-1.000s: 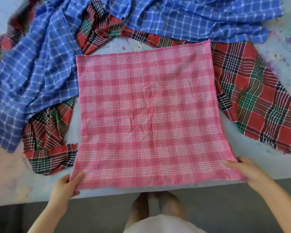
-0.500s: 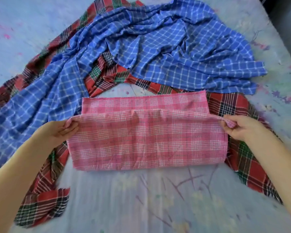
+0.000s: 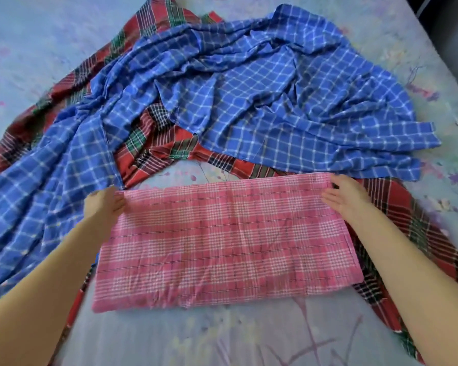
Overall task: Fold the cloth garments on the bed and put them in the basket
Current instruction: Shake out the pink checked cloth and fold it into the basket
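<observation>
The grip of the left hand (image 3: 105, 204) is seen at the far left corner of the pink plaid cloth (image 3: 222, 244): the fingers are laid over the corner, loosely curled, and whether the edge is pinched or only pressed flat cannot be told. The grip of the right hand (image 3: 345, 198) is released: the fingers are held fairly straight and are rested on the far right corner, pointing toward 9 o'clock.

From these two corners the cloth is spread toward 6 o'clock, that is, toward the person. It is lying as a flat rectangle folded once, with a smooth fold line at 6 o'clock and the loose edges at 12 o'clock under the hands. Its long axis is run from 9 to 3 o'clock, straight across between the two hands, so each hand is placed at one short end and neither is clearly nearer to the middle.

The next fold is judged to be one across this long axis, with one short end carried over to the other; either hand is equally placed for it.

Beyond the cloth, at 12 o'clock, a crumpled blue checked garment (image 3: 249, 96) is piled over a red tartan garment (image 3: 413, 207), which is touched by the pink cloth at 3 o'clock. All are carried by the bed (image 3: 196, 339). No basket is in view.
</observation>
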Demonstrator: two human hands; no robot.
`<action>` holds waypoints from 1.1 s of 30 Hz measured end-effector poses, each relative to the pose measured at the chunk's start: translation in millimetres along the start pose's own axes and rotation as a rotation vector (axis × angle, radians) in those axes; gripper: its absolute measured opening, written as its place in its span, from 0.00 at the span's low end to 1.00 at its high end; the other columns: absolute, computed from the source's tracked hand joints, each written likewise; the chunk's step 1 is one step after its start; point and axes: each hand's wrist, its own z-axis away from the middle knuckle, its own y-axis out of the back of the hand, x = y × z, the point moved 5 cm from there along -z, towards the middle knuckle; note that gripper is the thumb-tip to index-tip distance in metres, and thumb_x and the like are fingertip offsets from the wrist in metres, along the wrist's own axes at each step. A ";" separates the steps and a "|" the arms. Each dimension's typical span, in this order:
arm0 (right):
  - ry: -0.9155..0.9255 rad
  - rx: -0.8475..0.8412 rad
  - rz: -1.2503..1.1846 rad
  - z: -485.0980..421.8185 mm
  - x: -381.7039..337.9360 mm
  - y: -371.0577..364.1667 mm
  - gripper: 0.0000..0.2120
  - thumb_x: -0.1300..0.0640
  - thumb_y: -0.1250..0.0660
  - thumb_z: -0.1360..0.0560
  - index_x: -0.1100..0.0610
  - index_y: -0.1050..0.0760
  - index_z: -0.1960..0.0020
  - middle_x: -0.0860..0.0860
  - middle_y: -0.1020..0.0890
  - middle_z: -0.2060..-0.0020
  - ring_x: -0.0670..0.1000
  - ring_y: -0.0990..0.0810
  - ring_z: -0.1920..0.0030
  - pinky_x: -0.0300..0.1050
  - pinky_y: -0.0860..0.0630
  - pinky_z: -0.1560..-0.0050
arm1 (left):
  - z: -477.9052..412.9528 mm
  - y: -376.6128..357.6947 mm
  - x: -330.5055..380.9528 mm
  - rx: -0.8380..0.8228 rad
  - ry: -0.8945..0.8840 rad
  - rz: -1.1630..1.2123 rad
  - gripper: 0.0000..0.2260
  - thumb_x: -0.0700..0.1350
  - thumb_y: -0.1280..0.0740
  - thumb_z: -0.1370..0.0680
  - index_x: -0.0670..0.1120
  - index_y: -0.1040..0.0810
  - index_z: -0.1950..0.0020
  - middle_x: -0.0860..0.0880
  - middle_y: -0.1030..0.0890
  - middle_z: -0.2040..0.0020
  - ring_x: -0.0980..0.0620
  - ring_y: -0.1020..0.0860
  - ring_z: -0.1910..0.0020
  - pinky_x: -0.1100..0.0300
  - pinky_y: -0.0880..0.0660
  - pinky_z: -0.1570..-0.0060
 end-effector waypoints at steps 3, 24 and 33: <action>0.244 0.172 0.505 23.1 22.2 25.8 0.23 0.53 0.34 0.23 0.55 0.33 0.30 0.55 0.24 0.39 0.54 0.24 0.48 0.52 0.26 0.44 | 28.5 -20.4 -15.8 0.028 -0.513 -0.679 0.21 0.48 0.38 0.21 0.46 0.33 0.29 0.45 0.24 0.36 0.49 0.22 0.44 0.50 0.27 0.41; -0.215 0.226 -0.129 70.2 136.8 82.0 0.15 0.68 0.29 0.32 0.67 0.24 0.46 0.60 0.18 0.51 0.54 0.20 0.60 0.46 0.26 0.62 | 163.3 -134.9 -215.6 -0.733 -1.442 -1.593 0.25 0.61 0.49 0.21 0.56 0.43 0.24 0.46 0.43 0.24 0.42 0.48 0.25 0.36 0.49 0.31; 0.093 0.079 -0.234 134.9 99.9 46.1 0.16 0.70 0.34 0.29 0.52 0.20 0.49 0.50 0.15 0.54 0.49 0.17 0.55 0.44 0.25 0.54 | 167.2 -133.4 -204.5 -0.864 -1.337 -1.534 0.23 0.61 0.47 0.22 0.57 0.35 0.28 0.50 0.37 0.26 0.46 0.41 0.25 0.40 0.45 0.31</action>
